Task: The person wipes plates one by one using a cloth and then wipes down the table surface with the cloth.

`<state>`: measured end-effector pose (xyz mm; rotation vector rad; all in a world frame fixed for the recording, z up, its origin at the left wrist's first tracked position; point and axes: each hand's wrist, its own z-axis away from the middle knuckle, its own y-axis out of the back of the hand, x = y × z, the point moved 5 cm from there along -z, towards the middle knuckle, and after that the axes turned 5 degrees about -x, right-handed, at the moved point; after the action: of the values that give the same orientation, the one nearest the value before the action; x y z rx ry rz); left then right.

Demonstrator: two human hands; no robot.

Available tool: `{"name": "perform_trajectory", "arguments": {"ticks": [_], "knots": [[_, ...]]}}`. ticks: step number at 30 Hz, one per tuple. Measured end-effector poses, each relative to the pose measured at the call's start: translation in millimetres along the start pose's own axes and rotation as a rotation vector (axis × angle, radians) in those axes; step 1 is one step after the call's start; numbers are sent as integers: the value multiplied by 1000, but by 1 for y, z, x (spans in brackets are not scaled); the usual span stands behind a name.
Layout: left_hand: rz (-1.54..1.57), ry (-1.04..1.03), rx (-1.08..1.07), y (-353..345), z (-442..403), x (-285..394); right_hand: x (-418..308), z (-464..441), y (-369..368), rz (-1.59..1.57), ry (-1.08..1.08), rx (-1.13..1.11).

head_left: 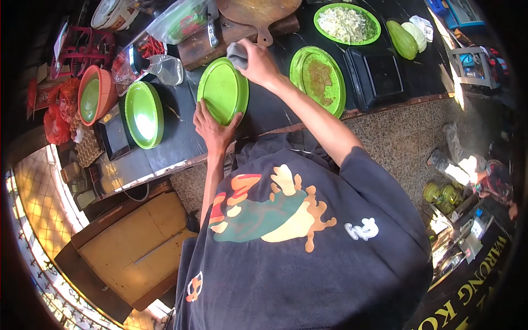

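Observation:
A green oval plate [223,91] is in front of me at the counter's near side. My left hand [213,129] grips its near rim, fingers along the left side and thumb on the right. Closed around a bunched grey cloth [237,56], my right hand [258,65] is at the plate's far right edge. To the right lies another green oval plate [318,80] with a brown smear or paste on it. A shiny green oval plate [144,114] stands on the left.
Shredded pale vegetable fills a green plate [324,10] at the back right, near a green squash-like vegetable [402,39] and a black tray [377,77]. Behind are a wooden board [264,33], a knife [212,30] and a clear jug [166,70]. An orange basket [107,82] stands left.

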<state>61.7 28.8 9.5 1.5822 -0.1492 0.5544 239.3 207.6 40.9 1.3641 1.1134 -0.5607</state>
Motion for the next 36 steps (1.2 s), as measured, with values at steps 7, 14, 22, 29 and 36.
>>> {"name": "perform_trajectory", "arguments": {"ticks": [7, 14, 22, 29, 36], "knots": [[-36, 54, -9, -5, 0, -1, 4, 26, -37, 253, 141, -107], [-48, 237, -109, 1, -4, 3, 11, 144, 76, -187, -206, -90], [-168, 236, -245, -5, -34, 18, 26, 229, 157, -269, -495, 330], [-187, 210, -253, -1, -42, 16, 13, 171, 108, -301, -242, -15], [15, -97, -111, 11, -13, 1, -23, 75, 34, -21, -28, -241]]}}
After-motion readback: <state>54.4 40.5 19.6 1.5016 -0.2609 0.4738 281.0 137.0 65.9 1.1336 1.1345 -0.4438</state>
